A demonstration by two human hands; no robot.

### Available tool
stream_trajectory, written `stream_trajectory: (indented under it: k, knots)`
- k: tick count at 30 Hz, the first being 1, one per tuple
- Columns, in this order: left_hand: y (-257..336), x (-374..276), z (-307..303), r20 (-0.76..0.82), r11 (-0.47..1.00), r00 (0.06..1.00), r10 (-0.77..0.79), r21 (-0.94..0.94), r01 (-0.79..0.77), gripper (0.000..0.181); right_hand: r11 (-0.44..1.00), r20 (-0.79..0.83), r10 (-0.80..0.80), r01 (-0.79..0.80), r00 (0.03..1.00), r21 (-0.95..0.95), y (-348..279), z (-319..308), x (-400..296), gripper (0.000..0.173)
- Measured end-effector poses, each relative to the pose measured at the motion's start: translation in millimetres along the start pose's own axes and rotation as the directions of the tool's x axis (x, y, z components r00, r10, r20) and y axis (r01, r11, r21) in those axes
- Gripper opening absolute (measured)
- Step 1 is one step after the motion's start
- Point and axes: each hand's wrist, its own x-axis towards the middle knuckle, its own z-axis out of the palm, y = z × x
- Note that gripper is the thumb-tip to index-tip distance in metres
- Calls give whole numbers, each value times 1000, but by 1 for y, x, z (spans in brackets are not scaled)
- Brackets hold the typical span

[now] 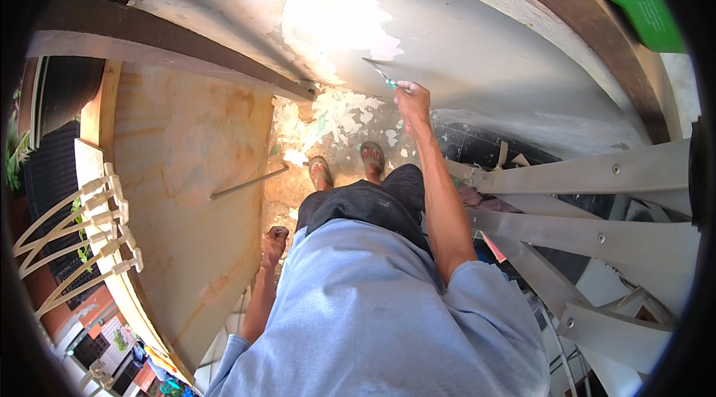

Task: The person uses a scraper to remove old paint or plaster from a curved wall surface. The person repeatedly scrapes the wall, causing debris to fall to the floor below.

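Observation:
My right hand [413,106] grips a scraper [385,74] by its green-and-white handle. The thin metal blade lies against or close to the grey wall [475,56]; whether it touches cannot be told. Just beyond the blade is a large bare patch [341,19] with ragged edges, glaring in strong light. My left hand [274,240] hangs low by my left side with fingers curled, and nothing shows in it. It is nearest to the stained low wall [196,190] on the left.
Paint flakes [344,117] litter the floor by my sandalled feet. A metal ladder [587,173] stands close on my right. A brown beam [168,45] crosses at upper left. From the left wall juts a thin rod [249,182]. Plastic hangers [106,218] hang along its top.

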Motion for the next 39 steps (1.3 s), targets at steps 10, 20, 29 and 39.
stream_trajectory:
  k: [10, 20, 29, 39]
  knots:
    - [5, -14, 20, -39, 989, 999, -21, -145, 16, 19, 983, 13, 89, -90, 996, 160, -5, -6, -5, 22]
    - [-11, -26, 50, -79, 966, 996, -49, -259, 27, 19, 960, 110, 126, -149, 986, 238, -8, -31, -17, 24]
    - [-32, -32, 61, -78, 969, 995, -60, -243, 39, 17, 945, 231, 75, -143, 970, 293, 11, -18, -6, 25]
    - [-20, -29, 64, -51, 985, 998, -28, -170, 19, 20, 915, 266, 76, -174, 961, 364, 1, -39, -21, 27]
